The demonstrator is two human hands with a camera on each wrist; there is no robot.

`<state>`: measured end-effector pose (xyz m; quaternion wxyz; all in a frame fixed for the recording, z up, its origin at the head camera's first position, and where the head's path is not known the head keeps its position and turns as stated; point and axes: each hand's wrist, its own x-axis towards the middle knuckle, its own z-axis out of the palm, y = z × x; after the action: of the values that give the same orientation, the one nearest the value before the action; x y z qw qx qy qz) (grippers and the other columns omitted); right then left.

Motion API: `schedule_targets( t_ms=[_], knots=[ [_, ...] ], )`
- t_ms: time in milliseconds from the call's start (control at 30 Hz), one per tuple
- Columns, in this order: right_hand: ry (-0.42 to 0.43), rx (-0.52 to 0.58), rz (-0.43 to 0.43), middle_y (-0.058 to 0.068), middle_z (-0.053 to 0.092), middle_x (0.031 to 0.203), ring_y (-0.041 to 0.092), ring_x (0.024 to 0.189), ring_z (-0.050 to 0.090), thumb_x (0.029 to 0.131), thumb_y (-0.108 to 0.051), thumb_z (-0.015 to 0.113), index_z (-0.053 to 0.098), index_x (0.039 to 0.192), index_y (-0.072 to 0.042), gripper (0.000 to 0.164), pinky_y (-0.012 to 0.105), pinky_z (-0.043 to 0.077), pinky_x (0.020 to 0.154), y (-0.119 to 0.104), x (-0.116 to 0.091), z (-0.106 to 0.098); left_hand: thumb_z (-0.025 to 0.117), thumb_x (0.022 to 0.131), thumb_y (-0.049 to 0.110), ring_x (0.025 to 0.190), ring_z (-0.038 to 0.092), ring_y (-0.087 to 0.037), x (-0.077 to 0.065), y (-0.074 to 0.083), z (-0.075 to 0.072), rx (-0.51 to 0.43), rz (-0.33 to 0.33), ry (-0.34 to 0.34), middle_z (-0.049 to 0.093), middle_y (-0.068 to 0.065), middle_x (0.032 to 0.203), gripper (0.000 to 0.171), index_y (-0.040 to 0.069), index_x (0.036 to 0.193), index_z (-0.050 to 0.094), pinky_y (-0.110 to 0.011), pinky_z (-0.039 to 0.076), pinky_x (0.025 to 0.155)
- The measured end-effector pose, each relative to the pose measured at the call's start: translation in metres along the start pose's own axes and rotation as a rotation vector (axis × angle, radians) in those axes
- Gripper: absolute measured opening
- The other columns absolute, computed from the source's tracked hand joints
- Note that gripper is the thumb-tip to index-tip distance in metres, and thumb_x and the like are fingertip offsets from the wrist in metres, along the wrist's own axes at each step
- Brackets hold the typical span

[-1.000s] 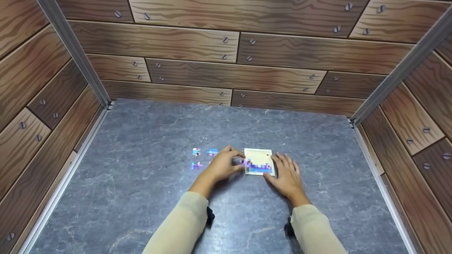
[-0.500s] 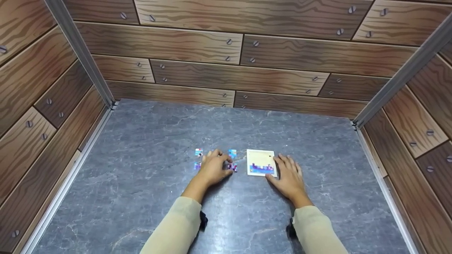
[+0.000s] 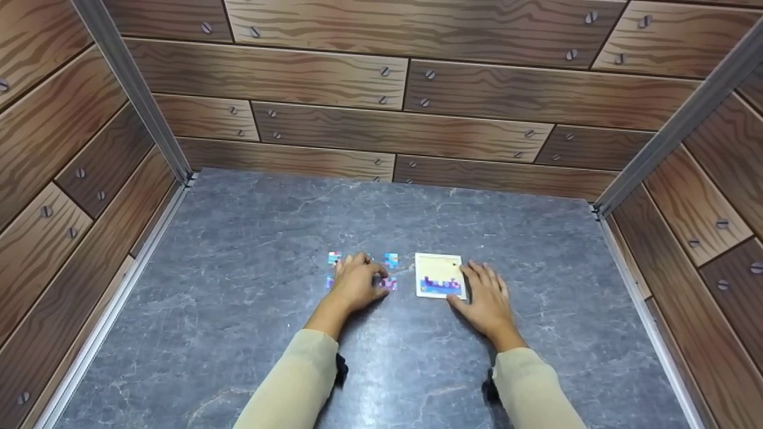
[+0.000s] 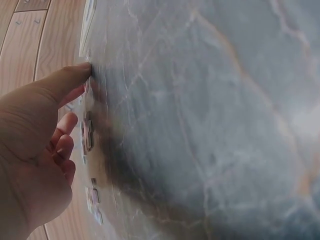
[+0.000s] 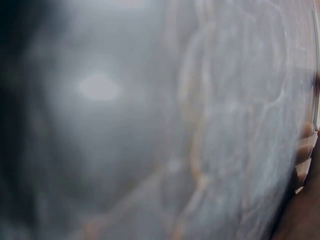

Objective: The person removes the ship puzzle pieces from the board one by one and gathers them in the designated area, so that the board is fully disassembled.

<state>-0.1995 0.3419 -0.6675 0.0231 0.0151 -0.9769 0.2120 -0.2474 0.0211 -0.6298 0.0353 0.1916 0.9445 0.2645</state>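
In the head view, a flat, cream-coloured, near-square puzzle tray, with an interlocked blue-and-purple strip along its near side, lies on the grey marbled tabletop; a small purple-and-pink, roughly square jigsaw piece lies just left of the tray, apart from it and level with its near half; the left hand is the nearer to that piece, its thumb on the near side and forefinger on the far side, the piece between; it has no clear long axis; a small blue jigsaw piece lies left of the tray's far half, and two multicoloured jigsaw pieces lie farther left, beyond the hand; the right hand rests against the tray's right side, fingers spread and loosely extended, gripping nothing visible. In the left wrist view, the thumb tip reaches low beside a piece seen edge-on, the other fingers loosely bent; whether thumb and forefinger actually pinch it, one cannot tell. In the right wrist view, blurred tabletop fills most of the frame; only some fingers show at the right margin.
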Motion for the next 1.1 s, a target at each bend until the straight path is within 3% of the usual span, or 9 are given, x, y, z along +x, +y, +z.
schedule_targets(
  t_ms=[267,567,800,900,967,1100],
  knots=[
    [-0.014,0.007,0.009,0.016,0.036,0.176,0.045,0.167,0.021,0.097,-0.059,0.070,0.044,0.165,-0.015,0.085,0.068,0.010,0.134,0.001,0.001,-0.001,0.090,0.084,0.033,0.115,0.055,-0.033,0.002,0.002,-0.002,-0.004,-0.011,0.018,0.066,-0.009,0.125,0.031,0.017,0.109,0.081,-0.053,0.040,0.103],
    [-0.028,0.005,0.014,0.016,0.035,0.177,0.045,0.168,0.019,0.098,-0.058,0.070,0.043,0.165,-0.014,0.085,0.067,0.008,0.135,0.001,0.001,-0.001,0.089,0.087,0.033,0.115,0.053,-0.031,0.005,0.002,0.002,-0.016,-0.006,0.000,0.064,-0.009,0.124,0.025,0.021,0.108,0.080,-0.056,0.038,0.106],
    [-0.023,-0.003,0.010,0.016,0.035,0.176,0.045,0.167,0.020,0.098,-0.057,0.070,0.042,0.166,-0.014,0.085,0.067,0.010,0.135,0.001,0.001,-0.001,0.088,0.088,0.031,0.114,0.052,-0.031,0.008,0.007,0.003,-0.089,-0.026,-0.004,0.064,-0.009,0.119,0.035,0.016,0.117,0.078,-0.056,0.039,0.107],
    [-0.017,-0.005,0.012,0.016,0.036,0.176,0.045,0.167,0.020,0.097,-0.057,0.071,0.043,0.165,-0.014,0.085,0.067,0.010,0.134,0.001,0.001,-0.002,0.087,0.089,0.028,0.116,0.056,-0.031,0.011,0.017,0.005,-0.127,0.004,0.018,0.065,-0.009,0.120,0.039,0.013,0.124,0.075,-0.053,0.042,0.103],
    [-0.019,-0.003,0.013,0.015,0.035,0.176,0.045,0.167,0.020,0.098,-0.058,0.070,0.043,0.165,-0.014,0.085,0.067,0.010,0.134,0.002,0.001,-0.002,0.085,0.090,0.030,0.118,0.060,-0.029,0.017,0.020,0.015,-0.122,0.056,0.045,0.066,-0.007,0.121,0.041,0.014,0.127,0.074,-0.050,0.045,0.104],
    [-0.025,-0.003,0.014,0.015,0.034,0.177,0.044,0.168,0.019,0.098,-0.058,0.070,0.042,0.166,-0.016,0.084,0.067,0.009,0.135,0.001,0.000,-0.001,0.084,0.092,0.034,0.122,0.063,-0.029,0.021,0.037,0.024,-0.083,0.095,0.015,0.067,-0.006,0.129,0.048,0.015,0.134,0.072,-0.046,0.048,0.108]
  ],
)
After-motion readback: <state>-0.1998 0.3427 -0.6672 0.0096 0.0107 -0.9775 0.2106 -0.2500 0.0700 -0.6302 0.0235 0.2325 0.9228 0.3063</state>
